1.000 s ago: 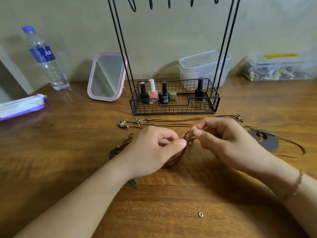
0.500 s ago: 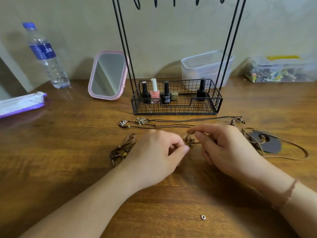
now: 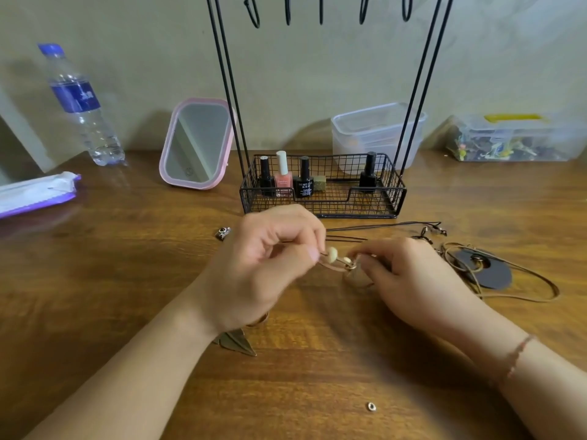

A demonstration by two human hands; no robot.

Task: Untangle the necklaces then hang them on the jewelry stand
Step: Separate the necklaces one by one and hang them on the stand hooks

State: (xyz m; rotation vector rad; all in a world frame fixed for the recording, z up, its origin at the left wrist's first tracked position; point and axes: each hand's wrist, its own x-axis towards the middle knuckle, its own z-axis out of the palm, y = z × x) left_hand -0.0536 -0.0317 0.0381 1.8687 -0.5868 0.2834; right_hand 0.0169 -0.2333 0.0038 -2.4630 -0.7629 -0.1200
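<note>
My left hand (image 3: 266,268) is raised above the wooden table and pinches a brown cord necklace with cream beads (image 3: 333,254). My right hand (image 3: 409,277) pinches the same necklace at its other end, close to the table. A metal leaf pendant (image 3: 236,341) shows under my left wrist. A black cord necklace (image 3: 381,225) lies behind my hands, its silver charm (image 3: 223,232) to the left. A tan cord necklace with a dark round disc (image 3: 489,271) lies to the right. The black wire jewelry stand (image 3: 324,198) rises behind, its hooks (image 3: 320,11) bare.
Nail polish bottles (image 3: 282,176) stand in the stand's basket. A pink mirror (image 3: 197,144), water bottle (image 3: 79,106) and wipes pack (image 3: 35,193) are at the left. Clear plastic boxes (image 3: 378,131) sit at the back right. A small metal ring (image 3: 371,406) lies near the front.
My left hand has lifted and pulled the beaded brown cord up off the table, while my right hand moved slightly right and stayed low on it.
</note>
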